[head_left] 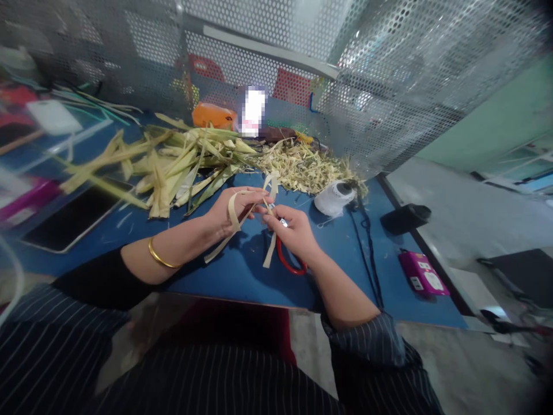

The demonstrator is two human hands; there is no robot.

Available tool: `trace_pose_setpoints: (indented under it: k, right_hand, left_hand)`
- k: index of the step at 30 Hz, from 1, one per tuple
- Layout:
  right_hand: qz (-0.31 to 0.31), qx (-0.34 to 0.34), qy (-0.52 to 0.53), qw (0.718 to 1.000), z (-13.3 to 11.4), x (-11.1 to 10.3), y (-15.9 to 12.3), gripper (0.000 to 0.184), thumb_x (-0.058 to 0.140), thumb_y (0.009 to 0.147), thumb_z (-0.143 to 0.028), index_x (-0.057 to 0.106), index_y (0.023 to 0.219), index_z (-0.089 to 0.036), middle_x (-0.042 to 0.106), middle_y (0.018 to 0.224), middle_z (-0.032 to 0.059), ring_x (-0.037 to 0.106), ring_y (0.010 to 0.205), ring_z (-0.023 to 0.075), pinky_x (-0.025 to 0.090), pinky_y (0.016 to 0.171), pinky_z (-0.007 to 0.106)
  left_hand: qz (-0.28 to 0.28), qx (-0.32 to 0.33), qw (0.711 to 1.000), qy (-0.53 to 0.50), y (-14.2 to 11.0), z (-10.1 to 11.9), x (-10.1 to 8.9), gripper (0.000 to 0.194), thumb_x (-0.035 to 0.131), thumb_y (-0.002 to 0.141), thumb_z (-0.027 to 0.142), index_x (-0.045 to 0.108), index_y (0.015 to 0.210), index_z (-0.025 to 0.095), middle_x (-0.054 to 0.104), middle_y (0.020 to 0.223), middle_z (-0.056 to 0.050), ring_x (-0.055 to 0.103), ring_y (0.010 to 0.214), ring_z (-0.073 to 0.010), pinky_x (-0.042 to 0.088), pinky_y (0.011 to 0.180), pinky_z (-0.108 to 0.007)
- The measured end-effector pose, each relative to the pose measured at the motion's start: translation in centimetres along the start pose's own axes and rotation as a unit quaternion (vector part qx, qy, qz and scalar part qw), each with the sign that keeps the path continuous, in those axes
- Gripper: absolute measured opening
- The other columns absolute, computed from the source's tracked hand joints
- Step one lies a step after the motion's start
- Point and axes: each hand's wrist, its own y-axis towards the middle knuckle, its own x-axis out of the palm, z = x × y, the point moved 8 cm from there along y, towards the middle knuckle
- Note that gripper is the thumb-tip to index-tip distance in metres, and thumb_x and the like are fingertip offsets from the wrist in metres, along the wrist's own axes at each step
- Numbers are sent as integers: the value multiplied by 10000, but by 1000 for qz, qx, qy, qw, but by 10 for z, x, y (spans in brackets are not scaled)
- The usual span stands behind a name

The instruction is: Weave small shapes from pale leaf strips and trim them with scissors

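My left hand (237,210) is closed, pinching a pale flat strip (234,212) that looks like husk; part of it loops over the fingers and an end hangs toward the table. Close against it, my right hand (294,229) is closed too, thumb and fingertips on the strips where they meet. Another strip end (270,252) hangs below the fingers. Red-handled scissors (290,265) show under my right hand, mostly covered; whether they lie on the table or hang from the hand I cannot tell. Beyond my hands lie dried corn husks (181,158).
Husk scraps (306,167) are heaped along a perforated metal screen (259,52). A white thread cone (333,197) lies on the blue table (242,282), right of my hands. A phone (75,218) lies left, a purple pack (423,272) and black cylinder (405,219) right.
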Motion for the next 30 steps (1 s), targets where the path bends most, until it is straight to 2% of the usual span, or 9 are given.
trace_pose_setpoints:
  k: [4, 7, 11, 14, 18, 23, 25, 28, 30]
  right_hand:
    - [55, 22, 27, 998, 3, -15, 0, 332, 546, 893, -412, 653, 684, -177, 585, 632, -7, 530, 632, 118, 402, 635, 255]
    - [126, 63, 73, 987, 13, -28, 1, 288, 583, 864, -430, 689, 758, -184, 603, 648, -6, 534, 613, 120, 413, 606, 257]
    - [120, 108, 215, 963, 26, -18, 4, 213, 702, 758, -395, 720, 847, -203, 690, 791, 8, 599, 685, 135, 478, 679, 278]
    - [117, 131, 280, 944, 34, -8, 4, 166, 740, 712, -354, 695, 730, -195, 676, 714, -5, 585, 644, 124, 474, 659, 271]
    - [149, 135, 254, 946, 42, -11, 4, 224, 747, 696, -328, 606, 595, -186, 612, 596, -24, 515, 560, 97, 422, 577, 244]
    - [148, 147, 199, 957, 36, -26, 1, 342, 645, 794, -509, 642, 688, -184, 610, 639, -4, 548, 559, 104, 453, 584, 256]
    - [92, 159, 216, 959, 27, -20, 0, 377, 632, 789, -566, 640, 759, -191, 645, 704, 10, 608, 615, 125, 485, 629, 270]
    - [-61, 163, 238, 955, 12, 6, -5, 340, 685, 765, -521, 623, 826, -192, 679, 770, 16, 652, 701, 145, 496, 695, 277]
    - [-94, 157, 219, 958, 10, 13, -7, 287, 662, 799, -473, 608, 808, -192, 643, 699, -12, 616, 619, 124, 472, 641, 262]
  left_hand:
    - [17, -6, 1000, 8, -1, -1, -1, 146, 746, 733, 215, 707, 846, 132, 742, 871, -90, 625, 589, -96, 406, 448, -162]
    - [-12, -7, 1000, 21, -4, -2, 5, 164, 753, 730, 231, 725, 857, 132, 741, 886, -93, 623, 575, -96, 406, 438, -166]
    - [-70, -24, 995, 71, -7, -11, 15, 195, 760, 731, 273, 745, 853, 121, 738, 881, -103, 620, 566, -97, 403, 427, -169]
    - [-78, -19, 991, 106, -6, -17, 17, 159, 759, 719, 245, 740, 804, 113, 734, 817, -97, 608, 539, -101, 405, 412, -177]
    - [-77, -36, 990, 110, -5, -24, 19, 115, 751, 714, 212, 728, 767, 113, 729, 756, -95, 590, 506, -99, 427, 418, -189]
    - [-18, -34, 997, 66, -4, -17, 9, 192, 777, 698, 231, 720, 840, 114, 734, 826, -107, 636, 565, -114, 447, 448, -192]
    - [8, -11, 999, 48, -1, -11, 1, 255, 806, 665, 232, 714, 873, 115, 733, 863, -107, 646, 590, -118, 423, 437, -183]
    - [27, -4, 999, 29, 5, -6, -10, 255, 821, 651, 218, 711, 862, 127, 734, 892, -93, 636, 589, -106, 395, 418, -171]
    - [10, -22, 1000, -2, 9, -6, -12, 199, 795, 693, 205, 715, 866, 148, 738, 932, -73, 637, 604, -96, 417, 431, -163]
